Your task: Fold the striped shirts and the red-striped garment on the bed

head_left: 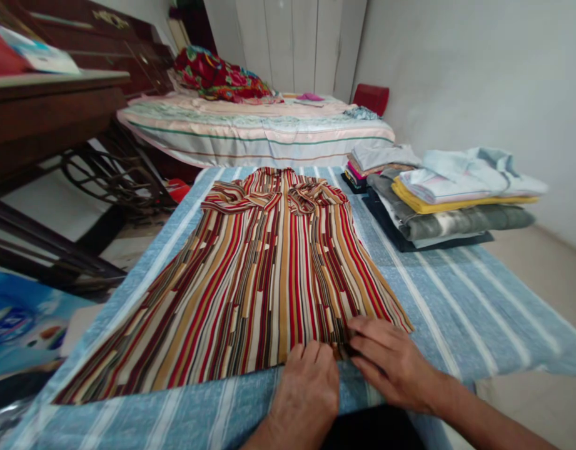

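A long-sleeved striped shirt (269,269) in red, tan, cream and dark brown lies spread out, its collar at the far end. Both sleeves are folded inward over the upper part. The wide hem faces me. My left hand (310,384) has its fingers curled over the hem, right of the middle; its thumb is hidden. Close beside it, my right hand (393,362) grips the hem near its right corner, fingers above and thumb below. The cloth between the two hands is slightly gathered.
Under the shirt is a blue, white-striped cloth (428,300) covering the table. Folded clothes (466,194) are stacked at the right, with a smaller pile (363,165) behind. A bed (269,134) stands beyond. A treadle sewing table (53,100) and a blue box (25,325) are at left.
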Motion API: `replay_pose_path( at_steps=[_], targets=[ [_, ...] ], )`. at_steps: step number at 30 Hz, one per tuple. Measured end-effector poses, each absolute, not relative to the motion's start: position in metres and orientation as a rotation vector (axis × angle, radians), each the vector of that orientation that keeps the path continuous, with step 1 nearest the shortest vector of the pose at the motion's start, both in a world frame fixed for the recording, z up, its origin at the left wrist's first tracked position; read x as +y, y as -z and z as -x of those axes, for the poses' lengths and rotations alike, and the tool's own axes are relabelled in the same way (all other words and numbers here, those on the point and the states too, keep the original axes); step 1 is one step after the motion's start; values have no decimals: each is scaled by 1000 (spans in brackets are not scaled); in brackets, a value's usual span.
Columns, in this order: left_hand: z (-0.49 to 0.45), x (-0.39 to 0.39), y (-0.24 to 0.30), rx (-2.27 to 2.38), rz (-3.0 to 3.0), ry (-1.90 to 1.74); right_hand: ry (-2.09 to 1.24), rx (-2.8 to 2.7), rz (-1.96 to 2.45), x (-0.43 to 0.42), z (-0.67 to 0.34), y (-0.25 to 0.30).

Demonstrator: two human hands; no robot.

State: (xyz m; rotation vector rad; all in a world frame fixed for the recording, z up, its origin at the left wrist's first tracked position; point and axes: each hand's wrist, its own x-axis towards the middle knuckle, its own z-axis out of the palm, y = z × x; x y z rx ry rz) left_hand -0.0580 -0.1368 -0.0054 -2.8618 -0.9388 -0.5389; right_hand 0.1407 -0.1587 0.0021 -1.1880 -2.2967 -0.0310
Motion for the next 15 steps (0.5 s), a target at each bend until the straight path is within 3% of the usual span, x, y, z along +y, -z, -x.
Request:
replay_pose_path(
  at_steps=[4, 9, 15],
  targets=[
    [59, -138, 8, -888, 2845, 528, 282, -2065, 1459, -120, -157, -5],
    [63, -139, 6, -871, 2859, 488, 538, -2005, 2187, -76, -167, 5],
    [66, -138, 14, -831, 2900, 525, 559, -2005, 2286, -76, -178, 20]
  ],
)
